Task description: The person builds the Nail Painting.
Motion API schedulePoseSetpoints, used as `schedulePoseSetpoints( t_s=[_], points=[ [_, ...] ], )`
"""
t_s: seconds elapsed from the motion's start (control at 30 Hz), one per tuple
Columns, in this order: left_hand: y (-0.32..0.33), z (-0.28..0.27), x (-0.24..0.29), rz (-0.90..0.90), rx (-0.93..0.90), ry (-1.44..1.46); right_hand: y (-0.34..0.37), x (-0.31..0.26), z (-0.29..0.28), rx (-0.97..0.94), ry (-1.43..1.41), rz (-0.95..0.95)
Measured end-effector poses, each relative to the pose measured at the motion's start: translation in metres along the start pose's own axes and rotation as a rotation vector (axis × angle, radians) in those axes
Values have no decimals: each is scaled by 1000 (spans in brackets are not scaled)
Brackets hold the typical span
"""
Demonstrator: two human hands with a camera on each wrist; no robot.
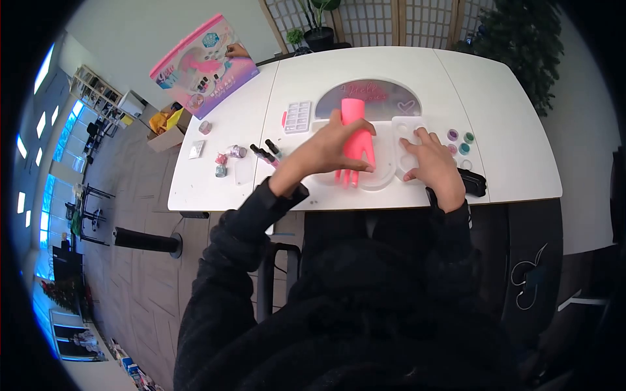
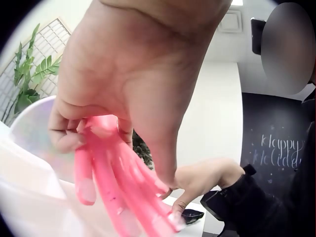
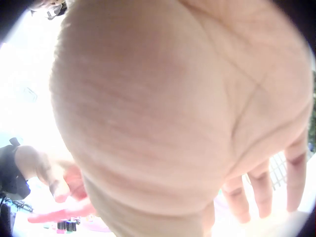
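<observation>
A bright pink plastic model hand [image 1: 353, 120] lies fingers toward the person over a white base [image 1: 380, 185]. My left hand [image 1: 334, 148] grips it from above, fingers on its far side and thumb on the near side. The left wrist view shows its pink fingers [image 2: 112, 190] pointing down below my palm. To the right, my right hand [image 1: 435, 164] rests spread with its fingertips on a white tray [image 1: 399, 124] with round wells. In the right wrist view the palm [image 3: 163, 113] fills most of the picture, and several fingers extend downward.
Behind stands a mirror-like arched panel [image 1: 329, 98] with pink lettering. Left are a white compartment case [image 1: 298, 117], black-capped polish bottles [image 1: 267, 156] and glitter jars [image 1: 237, 151]. Small colored pots [image 1: 464, 148] and a black pouch [image 1: 472, 183] sit right. A toy box [image 1: 205, 65] stands back left.
</observation>
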State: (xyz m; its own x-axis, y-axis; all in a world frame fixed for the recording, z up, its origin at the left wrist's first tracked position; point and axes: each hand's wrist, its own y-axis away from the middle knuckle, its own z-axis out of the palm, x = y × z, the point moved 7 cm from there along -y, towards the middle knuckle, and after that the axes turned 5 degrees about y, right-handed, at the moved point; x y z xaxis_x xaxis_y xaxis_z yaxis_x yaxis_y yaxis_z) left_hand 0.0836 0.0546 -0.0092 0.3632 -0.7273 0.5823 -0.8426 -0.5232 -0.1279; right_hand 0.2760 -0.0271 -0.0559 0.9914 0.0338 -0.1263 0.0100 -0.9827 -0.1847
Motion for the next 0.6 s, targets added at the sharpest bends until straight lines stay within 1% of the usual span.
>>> schedulePoseSetpoints(
  t_s=[0.03,0.1,0.2,0.33,0.4,0.43,0.5,0.53,0.6],
  points=[
    [-5,6,-1,-23,-18,-9,0,0,0,11,0,-5],
    [-18,19,-2,10,-11,-30,1,0,2,20,-2,-6],
    [-35,33,-8,-61,-21,26,3,1,1,18,-10,-7],
    [-50,48,-29,-38,4,113,2,1,-1,-18,-38,6],
    [-48,51,-33,-69,-20,142,2,1,1,-48,-59,19],
    [-49,52,-33,-76,-25,141,3,1,0,-34,-61,18],
    [-52,57,-43,-238,-97,178,2,2,1,-23,-66,10],
    [-53,55,-43,-246,-94,178,3,3,2,-13,-72,1],
    [-54,55,-41,-236,-172,245,1,2,1,-6,-78,-11]
  ],
)
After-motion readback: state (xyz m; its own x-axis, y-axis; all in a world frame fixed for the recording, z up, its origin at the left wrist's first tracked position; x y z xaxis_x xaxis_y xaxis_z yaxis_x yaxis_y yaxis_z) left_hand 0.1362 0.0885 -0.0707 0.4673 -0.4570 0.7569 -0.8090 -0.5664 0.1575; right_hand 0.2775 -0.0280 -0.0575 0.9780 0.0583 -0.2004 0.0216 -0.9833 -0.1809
